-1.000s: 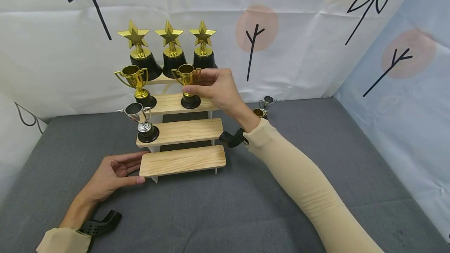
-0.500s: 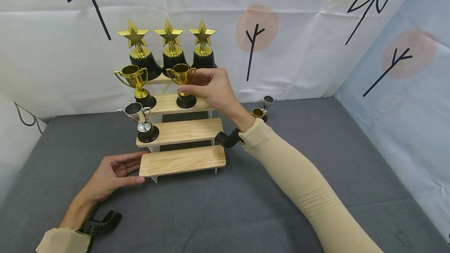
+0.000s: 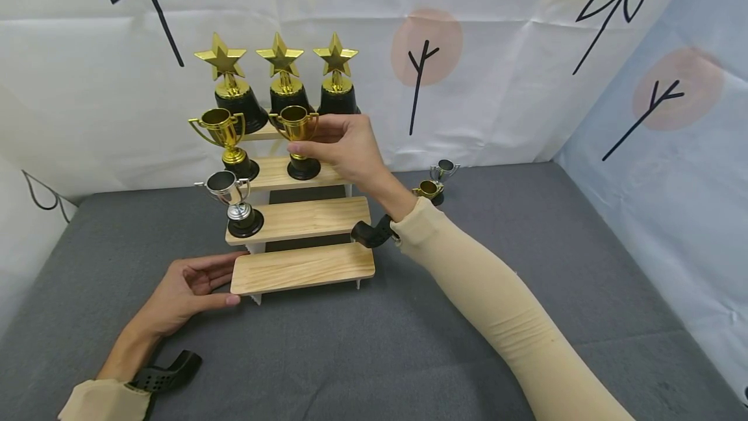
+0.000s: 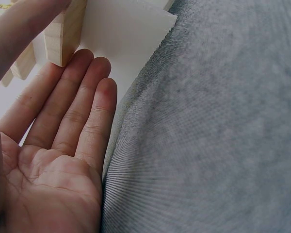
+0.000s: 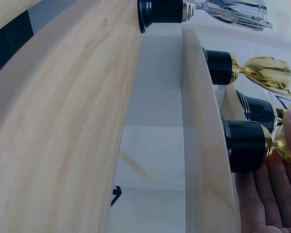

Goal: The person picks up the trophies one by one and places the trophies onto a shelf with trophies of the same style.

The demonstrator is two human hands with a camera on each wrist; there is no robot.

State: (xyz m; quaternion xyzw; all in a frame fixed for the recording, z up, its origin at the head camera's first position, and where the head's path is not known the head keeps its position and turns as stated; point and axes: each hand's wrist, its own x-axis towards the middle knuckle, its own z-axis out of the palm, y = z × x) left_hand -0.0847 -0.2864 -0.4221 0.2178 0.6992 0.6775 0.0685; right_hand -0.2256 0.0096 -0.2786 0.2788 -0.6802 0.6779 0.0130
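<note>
Gold cup (image 3: 297, 128): upper centre-left of the head view, base on the second shelf (image 3: 274, 174) from the top, slid leftward since a second ago toward the other gold cup (image 3: 224, 132).
Right hand (image 3: 345, 145): fingers pinch the cup's bowl.
Left hand (image 3: 187, 291): fingers relaxed, unchanged, resting against the bottom shelf (image 3: 304, 268).
Reading: spacing apparently being adjusted.

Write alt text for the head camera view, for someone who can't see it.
A right hand holds a gold cup on the second shelf of a wooden stepped stand, beside another gold cup. The left hand steadies the bottom step. Three star trophies stand on top.
</note>
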